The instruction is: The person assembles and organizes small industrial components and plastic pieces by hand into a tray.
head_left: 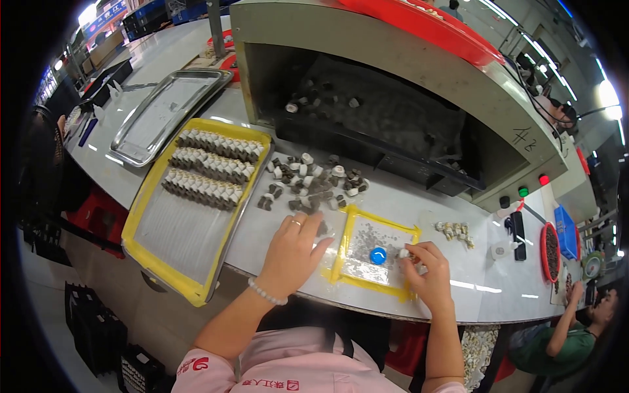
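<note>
Head view: yellow-rimmed tray [141, 252] left, yellow-taped square [343, 252] between both hands.

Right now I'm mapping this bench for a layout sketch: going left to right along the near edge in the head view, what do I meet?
Yellow-rimmed tray with rows of small parts → left hand → blue button on the yellow-taped square → right hand → red bowl.

The tray [145, 252] has a yellow rim around grey metal. The parts [313, 181] are grey and white. A blue cap [378, 255] lies in the yellow-taped square [347, 226] on the white desk [498, 288].
</note>
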{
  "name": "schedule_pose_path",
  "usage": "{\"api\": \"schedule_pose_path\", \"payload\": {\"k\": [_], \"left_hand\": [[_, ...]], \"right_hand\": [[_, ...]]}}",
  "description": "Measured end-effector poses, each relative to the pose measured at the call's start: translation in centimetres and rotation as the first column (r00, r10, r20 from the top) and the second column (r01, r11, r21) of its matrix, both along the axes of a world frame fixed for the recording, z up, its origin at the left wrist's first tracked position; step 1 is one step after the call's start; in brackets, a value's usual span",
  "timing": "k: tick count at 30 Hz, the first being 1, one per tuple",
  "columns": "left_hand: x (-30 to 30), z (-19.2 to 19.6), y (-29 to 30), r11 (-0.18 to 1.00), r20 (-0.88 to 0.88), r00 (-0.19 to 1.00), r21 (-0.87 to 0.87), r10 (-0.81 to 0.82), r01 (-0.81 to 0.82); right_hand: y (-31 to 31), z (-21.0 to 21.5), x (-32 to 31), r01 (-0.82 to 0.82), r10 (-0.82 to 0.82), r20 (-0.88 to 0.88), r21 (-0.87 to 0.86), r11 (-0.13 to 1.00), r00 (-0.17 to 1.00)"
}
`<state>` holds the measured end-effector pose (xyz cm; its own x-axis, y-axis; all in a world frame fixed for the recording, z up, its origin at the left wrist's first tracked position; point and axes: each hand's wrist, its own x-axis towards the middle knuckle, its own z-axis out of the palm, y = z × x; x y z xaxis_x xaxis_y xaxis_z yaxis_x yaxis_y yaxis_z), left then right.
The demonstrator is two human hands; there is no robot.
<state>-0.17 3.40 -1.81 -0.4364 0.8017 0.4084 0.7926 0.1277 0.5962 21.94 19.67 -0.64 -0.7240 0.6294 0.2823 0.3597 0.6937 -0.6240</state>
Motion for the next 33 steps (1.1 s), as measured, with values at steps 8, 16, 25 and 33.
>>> {"api": "schedule_pose_path", "payload": {"k": [8, 16, 25, 33], "left_hand": [[-0.8, -1.7, 1.5, 0.996, -0.043, 0.999, -0.083, -0.019, 0.015], [0.9, -0.9, 0.2, 0.99, 0.802, 0.584, 0.058, -0.125, 0.132], [3.9, -1.8, 0.3, 0.956, 0.955, 0.082, 0.279, -0.286, 0.089], [3.6, -2.6, 0.5, 0.935, 0.945, -0.032, 0.327, -0.326, 0.14]], "right_hand": [[-1.0, 0.0, -2.4, -0.163, 0.162, 0.017, 0.024, 0.986, 0.987], [-0.7, 0.9, -2.8, -0.228, 0.199, 0.159, 0.193, 0.954, 0.967], [-1.7, 0.2, -2.5, -0.122, 0.118, -0.058, -0.065, 0.99, 0.991], [-2.5, -0.5, -2.1, -0.186, 0.071, -0.268, -0.435, 0.881, 0.961]]}}
